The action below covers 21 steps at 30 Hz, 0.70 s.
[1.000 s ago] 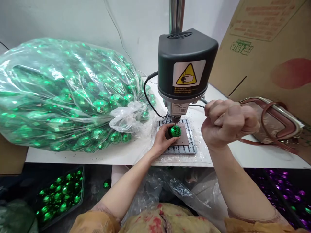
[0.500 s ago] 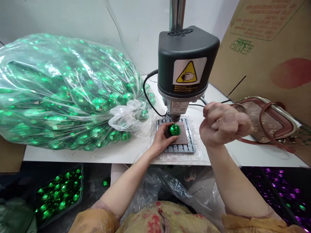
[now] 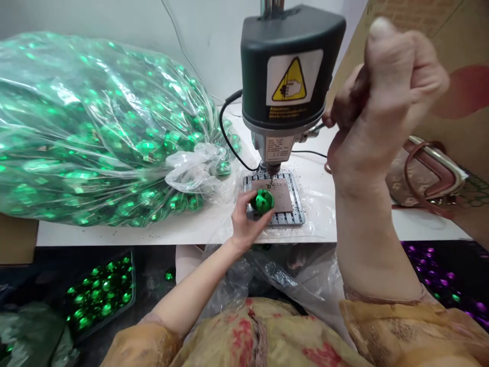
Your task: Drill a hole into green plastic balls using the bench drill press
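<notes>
A shiny green faceted ball (image 3: 264, 201) is pinched between the thumb and fingers of my left hand (image 3: 244, 219). It is just in front of the bit of a small drill press (image 3: 292, 71), over a brownish square pad (image 3: 282, 196) on the slotted metal base (image 3: 296, 216). Bit and ball look apart. Raised at the machine's right side, my right hand (image 3: 389, 86) is closed around the drill press's lever (image 3: 316, 131); most of the lever is hidden by the fingers. Dark shavings are scattered about the base.
A large clear bag (image 3: 103, 132) of green balls lies left on the white table (image 3: 114, 237). To the right are a handbag (image 3: 424, 173) and a big cardboard box (image 3: 446, 46). Below the table edge are a crate (image 3: 133, 285) of green balls and several purple balls (image 3: 428, 265).
My right hand has risen with the lever. The ball, under the bit before, has come toward me in my left hand and tilted. The view has shifted slightly downward.
</notes>
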Each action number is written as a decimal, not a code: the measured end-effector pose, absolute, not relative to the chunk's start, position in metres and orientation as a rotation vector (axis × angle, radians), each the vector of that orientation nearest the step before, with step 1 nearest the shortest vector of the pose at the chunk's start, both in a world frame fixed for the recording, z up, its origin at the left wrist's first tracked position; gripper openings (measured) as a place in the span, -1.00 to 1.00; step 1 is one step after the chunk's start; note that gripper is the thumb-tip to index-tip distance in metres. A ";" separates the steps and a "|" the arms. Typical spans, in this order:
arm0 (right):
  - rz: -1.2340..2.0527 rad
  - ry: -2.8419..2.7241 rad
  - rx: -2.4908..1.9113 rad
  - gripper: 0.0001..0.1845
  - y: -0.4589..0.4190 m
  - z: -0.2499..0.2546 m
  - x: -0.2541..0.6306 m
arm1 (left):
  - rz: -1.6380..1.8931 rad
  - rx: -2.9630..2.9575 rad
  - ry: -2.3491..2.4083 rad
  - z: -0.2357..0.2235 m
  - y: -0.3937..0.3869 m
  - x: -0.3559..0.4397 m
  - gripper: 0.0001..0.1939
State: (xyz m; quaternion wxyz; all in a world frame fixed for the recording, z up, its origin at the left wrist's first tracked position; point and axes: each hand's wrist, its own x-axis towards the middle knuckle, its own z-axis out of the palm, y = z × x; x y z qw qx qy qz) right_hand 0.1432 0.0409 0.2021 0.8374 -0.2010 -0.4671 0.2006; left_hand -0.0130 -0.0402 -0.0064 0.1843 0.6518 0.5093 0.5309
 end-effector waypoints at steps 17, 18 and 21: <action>0.340 -1.054 -0.445 -0.63 0.046 0.197 0.143 | -0.011 1.819 0.933 -0.062 -0.138 -0.027 -0.53; 0.337 -1.053 -0.450 -0.63 0.046 0.197 0.143 | -0.004 1.784 0.837 -0.057 -0.139 -0.025 -0.55; 0.342 -1.061 -0.443 -0.63 0.049 0.195 0.144 | -0.014 1.689 0.744 -0.041 -0.142 -0.007 -0.61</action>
